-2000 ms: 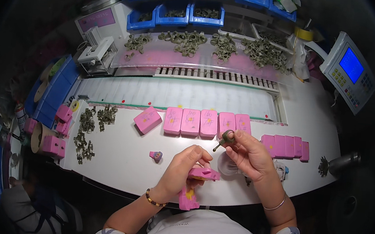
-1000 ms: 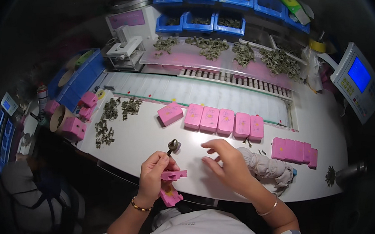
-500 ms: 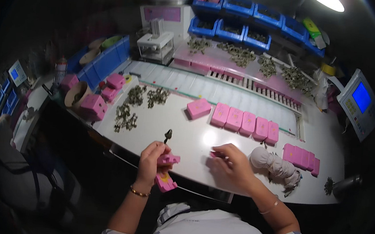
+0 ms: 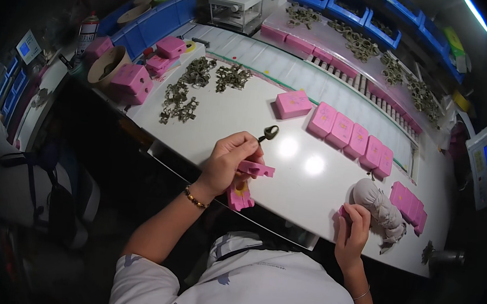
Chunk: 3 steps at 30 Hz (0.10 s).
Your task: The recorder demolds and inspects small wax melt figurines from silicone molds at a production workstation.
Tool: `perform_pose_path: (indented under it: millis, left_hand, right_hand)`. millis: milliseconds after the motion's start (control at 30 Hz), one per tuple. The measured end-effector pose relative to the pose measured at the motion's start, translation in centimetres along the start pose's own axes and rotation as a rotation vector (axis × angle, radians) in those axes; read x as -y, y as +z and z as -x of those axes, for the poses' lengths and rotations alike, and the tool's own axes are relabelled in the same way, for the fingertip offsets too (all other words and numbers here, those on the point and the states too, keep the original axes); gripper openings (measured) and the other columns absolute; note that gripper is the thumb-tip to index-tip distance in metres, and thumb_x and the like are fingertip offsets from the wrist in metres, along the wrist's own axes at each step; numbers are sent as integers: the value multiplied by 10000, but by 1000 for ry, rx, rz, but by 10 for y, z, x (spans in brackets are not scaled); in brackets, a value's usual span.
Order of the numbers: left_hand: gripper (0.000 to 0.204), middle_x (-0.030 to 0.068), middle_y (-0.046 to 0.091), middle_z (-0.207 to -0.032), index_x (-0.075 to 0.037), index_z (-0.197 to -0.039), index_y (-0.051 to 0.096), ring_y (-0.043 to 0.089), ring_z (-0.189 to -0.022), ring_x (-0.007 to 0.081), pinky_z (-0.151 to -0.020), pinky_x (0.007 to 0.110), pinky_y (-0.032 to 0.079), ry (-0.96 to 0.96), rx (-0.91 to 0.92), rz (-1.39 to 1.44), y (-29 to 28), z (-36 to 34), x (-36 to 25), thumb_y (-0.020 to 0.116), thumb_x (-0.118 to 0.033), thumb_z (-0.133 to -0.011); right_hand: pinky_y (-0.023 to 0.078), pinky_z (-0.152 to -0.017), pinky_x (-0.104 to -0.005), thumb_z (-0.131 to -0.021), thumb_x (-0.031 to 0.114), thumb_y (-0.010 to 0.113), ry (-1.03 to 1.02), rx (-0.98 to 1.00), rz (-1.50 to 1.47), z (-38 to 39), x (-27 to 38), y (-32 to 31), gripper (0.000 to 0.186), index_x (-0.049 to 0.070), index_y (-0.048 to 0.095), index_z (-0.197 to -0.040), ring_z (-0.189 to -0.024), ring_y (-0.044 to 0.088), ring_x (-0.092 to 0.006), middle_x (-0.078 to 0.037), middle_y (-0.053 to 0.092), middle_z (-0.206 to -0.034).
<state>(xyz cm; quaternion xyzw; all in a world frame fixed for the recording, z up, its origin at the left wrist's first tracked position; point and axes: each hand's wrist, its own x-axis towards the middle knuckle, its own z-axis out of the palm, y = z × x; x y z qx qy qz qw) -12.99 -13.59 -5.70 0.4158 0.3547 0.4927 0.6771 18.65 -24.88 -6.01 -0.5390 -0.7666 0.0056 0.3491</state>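
My left hand (image 4: pixel 226 161) is closed around an opened pink rubber mould. One piece of the mould (image 4: pixel 260 170) juts out past the fingers, and another piece (image 4: pixel 240 198), with a yellow patch, hangs below. From the same fingertips a dark green ring-shaped casting (image 4: pixel 270 132) sticks up on a thin stem. Over by the table's right front edge, my right hand (image 4: pixel 356 231) pinches a small pink piece (image 4: pixel 343 212), mostly covered by the fingers. A whitish cloth bundle (image 4: pixel 379 205) lies just beyond that hand.
Pink mould blocks (image 4: pixel 342 130) stand in a row across the white table, with another stack (image 4: pixel 408 204) at the right. Heaps of green ring pieces (image 4: pixel 179 103) lie at the left. Blue bins (image 4: pixel 348 10) line the back; a control panel (image 4: pixel 485 158) stands far right.
My right hand has moved right with the small pink piece, to beside the cloth bundle. The left hand has risen slightly and still holds the mould and green ring. The view has shifted.
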Motion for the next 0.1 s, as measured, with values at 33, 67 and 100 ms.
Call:
perform_pose_path:
  millis: [33,67,100]
  left_hand:
    - [233,87,666,-810,-14,-930,602,637,-649,117,-591,235,513,12,44,19,-4,0,2,499,-197,-1029]
    - [228,91,666,-816,-15,-931,603,646,-691,126,-657,242,522,30,48,-9,-5,2,2,505,-197,-1028]
    - [224,95,667,-821,-17,-931,604,655,-733,135,-723,249,530,50,57,-39,-6,1,2,510,-196,-1027]
  right_hand:
    - [519,-838,-368,-882,-77,639,-5,6,-9,3,-1,0,320,-44,610,-1200,-960,598,-303,-185,571,-1102]
    - [504,-890,-376,-900,-67,624,68,29,-51,7,-2,1,323,-31,607,-1220,-997,592,-319,-181,554,-1153]
    - [489,-943,-385,-917,-57,608,141,48,-91,11,-5,2,326,-17,604,-1241,-1034,585,-336,-177,538,-1203]
